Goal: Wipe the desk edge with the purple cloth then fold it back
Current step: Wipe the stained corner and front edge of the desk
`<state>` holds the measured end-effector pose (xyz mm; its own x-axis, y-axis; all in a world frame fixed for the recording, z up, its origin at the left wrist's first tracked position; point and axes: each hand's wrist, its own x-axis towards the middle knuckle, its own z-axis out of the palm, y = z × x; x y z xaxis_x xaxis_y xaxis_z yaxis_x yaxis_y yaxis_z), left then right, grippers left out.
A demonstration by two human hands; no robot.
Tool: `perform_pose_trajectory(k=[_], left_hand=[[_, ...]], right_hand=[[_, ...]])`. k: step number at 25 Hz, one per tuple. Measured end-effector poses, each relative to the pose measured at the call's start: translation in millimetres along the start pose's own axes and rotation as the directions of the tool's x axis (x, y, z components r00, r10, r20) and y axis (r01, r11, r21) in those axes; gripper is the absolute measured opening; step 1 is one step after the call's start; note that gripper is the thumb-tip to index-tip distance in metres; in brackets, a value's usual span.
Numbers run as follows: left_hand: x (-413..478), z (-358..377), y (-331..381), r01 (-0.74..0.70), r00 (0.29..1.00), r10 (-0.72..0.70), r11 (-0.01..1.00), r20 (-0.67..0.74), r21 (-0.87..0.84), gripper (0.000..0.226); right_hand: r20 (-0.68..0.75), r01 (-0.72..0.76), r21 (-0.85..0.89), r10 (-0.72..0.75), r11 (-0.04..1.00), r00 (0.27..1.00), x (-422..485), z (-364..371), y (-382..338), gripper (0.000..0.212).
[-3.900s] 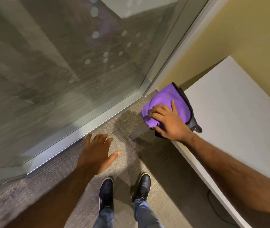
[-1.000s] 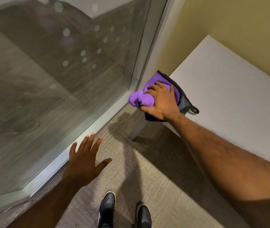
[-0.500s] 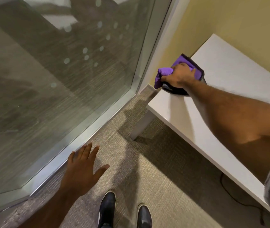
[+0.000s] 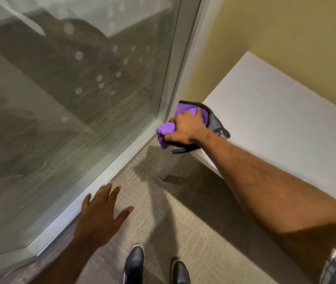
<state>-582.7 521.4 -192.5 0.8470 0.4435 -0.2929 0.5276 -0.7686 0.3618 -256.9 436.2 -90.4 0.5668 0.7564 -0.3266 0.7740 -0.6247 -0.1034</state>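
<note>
The purple cloth (image 4: 166, 130), grey and black-edged on its underside, is bunched at the left end corner of the white desk (image 4: 275, 119). My right hand (image 4: 185, 128) is shut on the cloth and presses it against the desk's end edge, with a purple wad sticking out past my fingers over the floor. A grey loop of the cloth lies on the desk top beside my wrist. My left hand (image 4: 103, 214) hangs open over the carpet, fingers spread, holding nothing.
A glass wall (image 4: 70, 99) with a metal frame runs along the left, close to the desk end. The yellow wall (image 4: 275, 27) backs the desk. A white desk leg (image 4: 169, 165) stands on the carpet. My shoes (image 4: 154, 267) are at the bottom.
My right hand has drawn the cloth back along the desk's end edge toward the near corner, after pushing it toward the wall. The left hand has stayed open over the carpet.
</note>
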Motion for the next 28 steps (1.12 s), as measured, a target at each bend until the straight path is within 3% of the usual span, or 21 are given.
perform_pose_trajectory(k=[3,5,10,15,19,22,25,28], left_hand=[[-2,0,9,-0.029,0.999,0.029,1.000,-0.021,0.001,0.098],[-1,2,11,-0.047,0.999,0.047,0.999,-0.006,0.011,0.095],[0,15,11,-0.068,0.997,0.066,0.996,0.027,0.056,0.087],[0,17,31,-0.103,0.993,0.098,0.991,0.065,0.081,0.087],[2,5,45,-0.156,0.987,0.151,0.984,0.058,0.091,0.083],[8,-5,51,-0.209,0.978,0.209,0.972,0.013,0.108,0.079],[15,-20,59,-0.192,0.980,0.196,0.975,-0.022,0.112,0.081],[20,-34,73,-0.202,0.977,0.208,0.972,-0.039,0.122,0.083]], right_hand=[[-0.219,0.166,0.141,-0.133,0.976,0.967,-40,34,13,0.044],[-0.329,0.236,0.135,-0.181,0.962,0.927,-62,48,21,0.041],[-0.380,0.233,0.045,-0.199,0.971,0.903,-140,84,64,0.040],[-0.473,0.028,0.190,0.066,0.981,0.879,-236,116,115,0.050],[-0.503,-0.158,0.460,0.403,0.874,0.764,-258,118,116,0.051],[-0.434,-0.313,0.566,0.598,0.763,0.673,-240,113,100,0.052],[-0.322,-0.440,0.588,0.696,0.678,0.642,-208,99,87,0.048],[-0.228,-0.477,0.567,0.684,0.672,0.693,-183,82,72,0.050]])
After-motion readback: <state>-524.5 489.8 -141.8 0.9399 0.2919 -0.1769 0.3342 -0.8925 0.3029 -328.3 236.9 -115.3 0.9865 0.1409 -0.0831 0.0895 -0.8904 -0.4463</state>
